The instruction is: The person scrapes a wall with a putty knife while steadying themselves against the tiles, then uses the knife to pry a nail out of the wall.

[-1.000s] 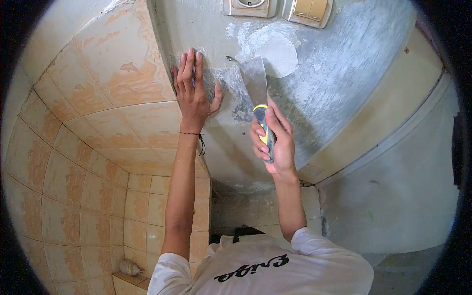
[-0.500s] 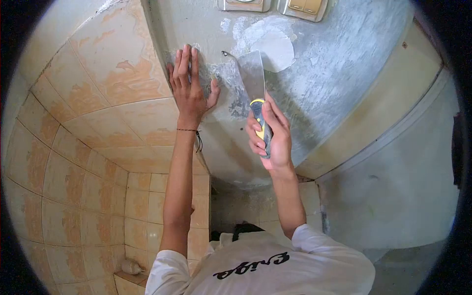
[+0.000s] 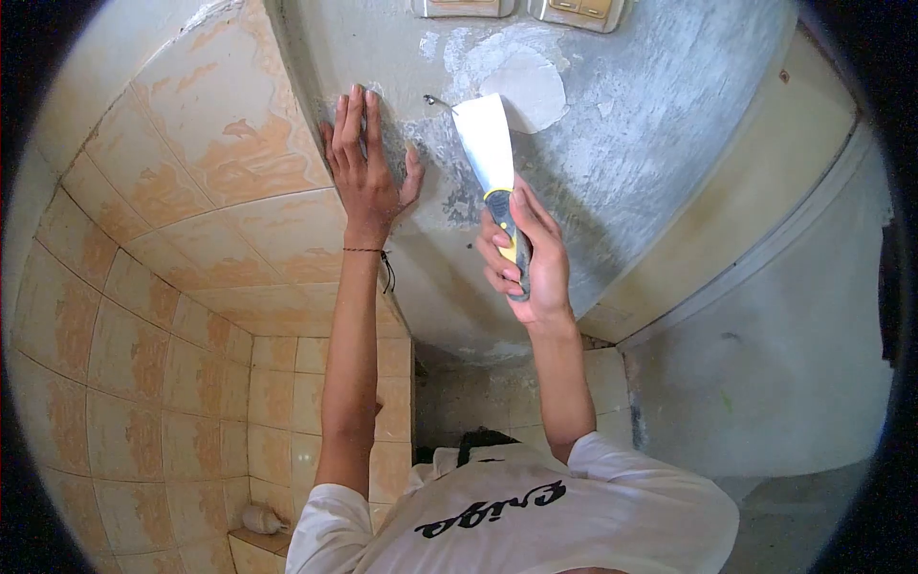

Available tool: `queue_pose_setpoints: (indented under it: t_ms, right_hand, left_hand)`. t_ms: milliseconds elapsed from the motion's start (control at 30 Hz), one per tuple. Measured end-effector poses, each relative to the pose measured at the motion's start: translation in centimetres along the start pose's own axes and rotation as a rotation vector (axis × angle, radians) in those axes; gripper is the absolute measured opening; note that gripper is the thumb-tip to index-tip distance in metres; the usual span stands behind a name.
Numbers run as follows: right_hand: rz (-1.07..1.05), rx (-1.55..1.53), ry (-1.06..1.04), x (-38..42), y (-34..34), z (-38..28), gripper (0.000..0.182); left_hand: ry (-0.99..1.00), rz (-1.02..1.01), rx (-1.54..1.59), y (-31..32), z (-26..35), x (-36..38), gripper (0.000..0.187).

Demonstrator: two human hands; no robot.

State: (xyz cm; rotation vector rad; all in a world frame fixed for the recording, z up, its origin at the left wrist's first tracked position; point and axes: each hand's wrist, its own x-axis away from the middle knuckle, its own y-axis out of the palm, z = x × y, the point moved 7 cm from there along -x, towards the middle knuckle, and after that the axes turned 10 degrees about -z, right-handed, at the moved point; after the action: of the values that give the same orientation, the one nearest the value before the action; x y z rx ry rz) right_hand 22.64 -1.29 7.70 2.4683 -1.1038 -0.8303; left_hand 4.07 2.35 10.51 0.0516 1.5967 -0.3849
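My left hand (image 3: 368,172) lies flat with spread fingers on the grey wall (image 3: 669,105), beside the edge of the tiles. A dark cord bracelet (image 3: 363,250) circles that wrist. In my right hand (image 3: 529,249) is a putty knife (image 3: 489,143), gripped by its black and yellow handle with the bright blade pointing up. The blade's upper edge is near a small hook (image 3: 430,99) and a round white patch (image 3: 524,89); whether it touches the wall I cannot tell.
Two switch or socket plates (image 3: 579,11) are at the top. Orange-patterned tiles (image 3: 220,115) cover the left side. A pale door frame (image 3: 765,153) runs down the right. A round object (image 3: 260,518) rests on a tiled ledge at lower left.
The putty knife's blade has tilted to the left and now looks bright white instead of grey. My left hand stays on the wall. The view has shifted slightly.
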Motion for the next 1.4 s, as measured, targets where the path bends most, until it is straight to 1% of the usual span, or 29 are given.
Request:
queue_pose_setpoints:
  t_ms: [133, 267, 333, 467, 533, 567, 633, 900, 1067, 1200, 1300, 1400]
  right_hand:
    - [0.011, -0.012, 0.037, 0.0, -0.1, 0.1, 0.047]
    - [-0.011, -0.014, 0.023, 0.1, -0.1, 0.1, 0.046]
    - [-0.008, -0.039, 0.021, -0.1, 0.0, 0.4, 0.046]
    - [-0.009, -0.044, 0.034, 0.0, -0.2, 0.4, 0.045]
    - [-0.061, -0.118, 0.028, -0.5, -0.6, 1.0, 0.042]
    - [-0.044, -0.119, 0.039, -0.4, -0.8, 1.3, 0.04]
    - [-0.029, -0.141, 0.032, -0.4, -0.8, 1.7, 0.039]
    - [-0.022, -0.16, -0.006, -0.8, -1.2, 3.0, 0.029]
    - [-0.057, -0.173, -0.025, -0.7, -2.1, 3.7, 0.028]
    - [-0.062, -0.153, -0.076, -1.8, -1.2, 2.6, 0.026]
    - [-0.055, -0.149, -0.042, -0.7, -0.8, 3.2, 0.026]
    - [-0.002, -0.127, -0.003, -0.1, -1.3, 3.7, 0.026]
  left_hand:
    - [-0.011, 0.012, -0.019, 0.1, -0.1, 0.3, 0.079]
    - [-0.011, 0.015, -0.015, -0.1, 0.0, 0.1, 0.08]
    - [-0.002, -0.003, 0.008, -0.1, 0.2, 0.2, 0.076]
    - [0.007, 0.0, 0.0, -0.2, 0.1, -0.1, 0.076]
    - [0.0, -0.002, 0.015, -0.2, 0.2, 0.1, 0.076]
    - [0.002, -0.004, 0.018, -0.1, 0.2, 0.2, 0.076]
    - [-0.009, -0.001, -0.019, 0.0, 0.1, 0.2, 0.081]
    - [-0.003, -0.011, -0.016, 0.1, 0.3, 0.1, 0.081]
    - [0.002, -0.01, 0.027, -0.2, 0.4, 0.1, 0.077]
    - [-0.009, -0.024, 0.009, -0.2, 0.6, 0.1, 0.078]
    - [-0.009, -0.015, 0.0, -0.1, 0.2, 0.1, 0.079]
    - [-0.021, -0.012, 0.001, -0.1, 0.1, 0.1, 0.081]
